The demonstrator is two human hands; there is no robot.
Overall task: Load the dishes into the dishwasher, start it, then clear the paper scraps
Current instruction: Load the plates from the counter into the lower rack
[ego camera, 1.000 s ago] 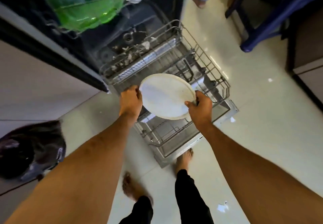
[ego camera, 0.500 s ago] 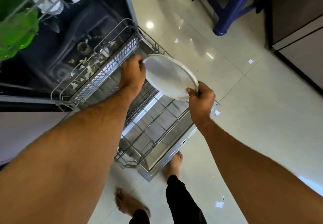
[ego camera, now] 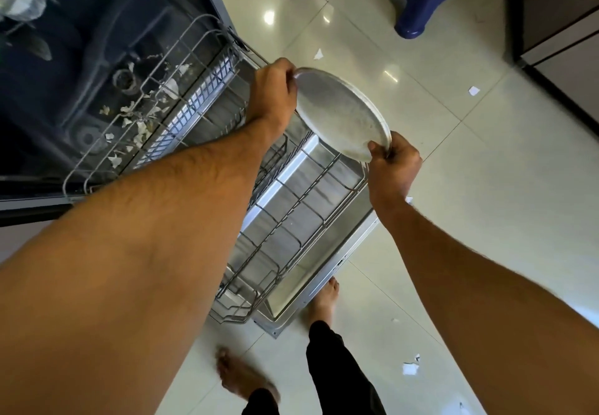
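Note:
A round white plate (ego camera: pixel 340 113) is tilted on edge above the right side of the pulled-out lower rack (ego camera: pixel 291 217) of the open dishwasher (ego camera: pixel 107 45). My left hand (ego camera: pixel 270 97) grips the plate's far rim. My right hand (ego camera: pixel 393 165) pinches its near rim. Torn paper scraps (ego camera: pixel 139 123) lie on the dishwasher floor behind the rack. More paper scraps (ego camera: pixel 410 367) are scattered on the floor tiles.
The open dishwasher door (ego camera: pixel 324 278) lies flat under the rack. White cups (ego camera: pixel 22 0) hang in the upper rack at top left. A blue plastic stool leg (ego camera: pixel 418 16) stands at the back right, and dark cabinets (ego camera: pixel 557 45) line the right side. My bare feet (ego camera: pixel 246 379) stand by the door.
The view has swung left and down over the rack. Both hands have tipped the plate further on edge and carried it toward the rack's right side.

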